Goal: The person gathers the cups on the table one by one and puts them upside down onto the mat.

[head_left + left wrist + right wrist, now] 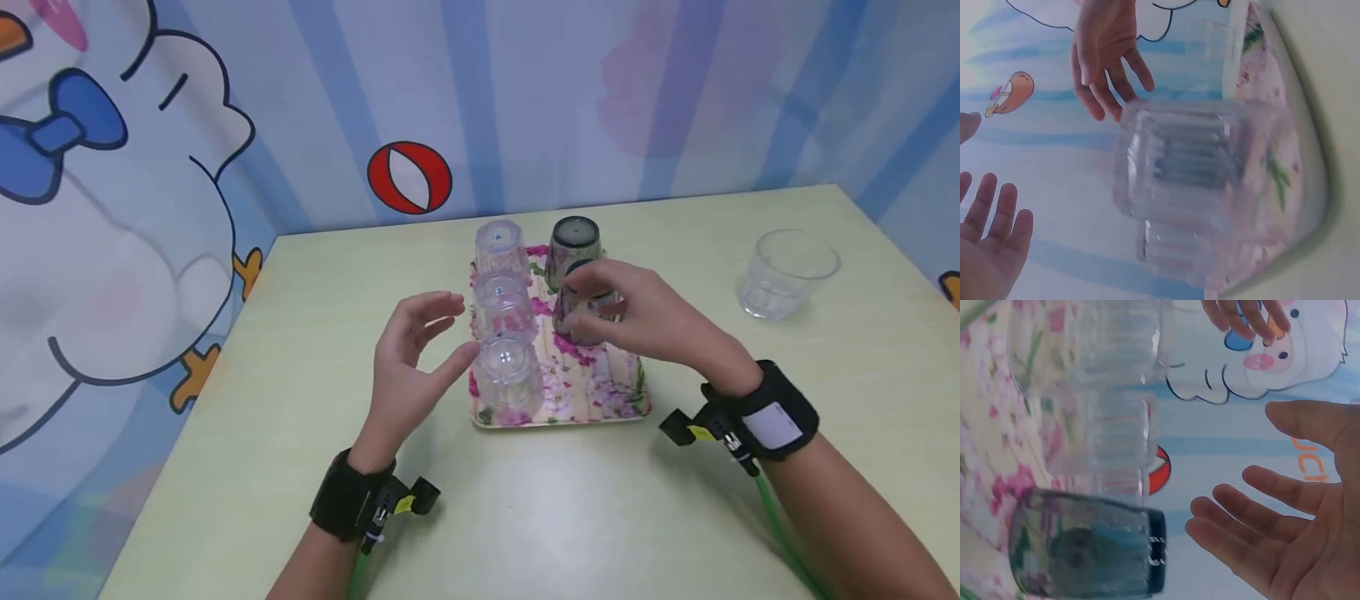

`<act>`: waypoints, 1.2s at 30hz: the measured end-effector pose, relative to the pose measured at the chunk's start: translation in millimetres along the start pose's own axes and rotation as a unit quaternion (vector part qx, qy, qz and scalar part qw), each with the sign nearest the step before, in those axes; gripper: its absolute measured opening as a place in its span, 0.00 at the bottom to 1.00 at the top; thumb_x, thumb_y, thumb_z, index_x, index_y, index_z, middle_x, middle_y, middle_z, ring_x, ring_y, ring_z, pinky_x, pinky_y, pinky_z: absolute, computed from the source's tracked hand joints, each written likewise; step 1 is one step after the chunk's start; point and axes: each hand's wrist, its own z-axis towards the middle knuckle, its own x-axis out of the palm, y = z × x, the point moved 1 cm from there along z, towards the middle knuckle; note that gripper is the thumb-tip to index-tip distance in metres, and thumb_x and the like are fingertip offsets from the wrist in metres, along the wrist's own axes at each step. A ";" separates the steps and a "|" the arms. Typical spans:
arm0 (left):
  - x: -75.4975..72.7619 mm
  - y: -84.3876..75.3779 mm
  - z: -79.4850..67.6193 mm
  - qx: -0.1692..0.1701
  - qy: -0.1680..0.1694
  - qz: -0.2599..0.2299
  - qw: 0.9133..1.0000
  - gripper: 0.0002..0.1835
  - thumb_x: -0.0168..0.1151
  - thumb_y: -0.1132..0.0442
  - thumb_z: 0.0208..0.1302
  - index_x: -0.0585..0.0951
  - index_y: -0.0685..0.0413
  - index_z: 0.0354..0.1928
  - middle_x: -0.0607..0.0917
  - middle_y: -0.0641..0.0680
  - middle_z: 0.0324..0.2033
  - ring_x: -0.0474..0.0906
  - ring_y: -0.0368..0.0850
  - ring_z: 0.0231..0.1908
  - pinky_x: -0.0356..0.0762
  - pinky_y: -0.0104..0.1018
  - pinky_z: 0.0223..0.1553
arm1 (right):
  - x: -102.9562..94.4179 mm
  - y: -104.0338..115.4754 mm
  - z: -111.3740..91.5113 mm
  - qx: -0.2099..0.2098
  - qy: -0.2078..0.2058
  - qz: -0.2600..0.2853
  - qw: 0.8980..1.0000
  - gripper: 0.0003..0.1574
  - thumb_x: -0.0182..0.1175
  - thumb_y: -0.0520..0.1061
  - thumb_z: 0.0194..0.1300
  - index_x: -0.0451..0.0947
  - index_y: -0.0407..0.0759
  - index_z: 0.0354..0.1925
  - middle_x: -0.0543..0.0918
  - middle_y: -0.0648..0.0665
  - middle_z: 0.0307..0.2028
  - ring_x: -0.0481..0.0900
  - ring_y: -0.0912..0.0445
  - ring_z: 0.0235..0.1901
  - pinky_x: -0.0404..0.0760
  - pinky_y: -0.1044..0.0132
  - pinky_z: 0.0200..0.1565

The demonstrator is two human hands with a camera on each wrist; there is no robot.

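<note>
A floral tray [592,400] carries three upside-down clear glasses in a row on its left side: front [510,375], middle [504,307] and rear [499,242]. Two upside-down dark grey glasses stand to their right, the rear one [573,237] and a front one [572,325] partly hidden by my right hand [648,317]. That hand hovers around the front dark glass, fingers spread and holding nothing; the right wrist view shows space between the fingers and the dark glass [1085,547]. My left hand [408,354], thumb and fingers apart, is beside the clear glasses, holding nothing.
A clear glass [783,279] stands upright on the right side of the pale table [330,275]. A printed wall [525,100] with cartoon figures rises behind the table. Green cables [780,525] run from the wrist cameras.
</note>
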 end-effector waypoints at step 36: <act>131.5 -12.9 62.9 -0.134 0.239 -0.058 0.960 0.31 0.67 0.58 0.60 0.67 0.42 0.65 0.77 0.49 0.59 0.77 0.40 0.56 0.76 0.28 0.58 | -98.5 -87.0 -50.4 0.231 -0.011 -0.095 0.968 0.41 0.50 0.66 0.68 0.64 0.38 0.65 0.71 0.29 0.61 0.68 0.33 0.60 0.73 0.34 0.53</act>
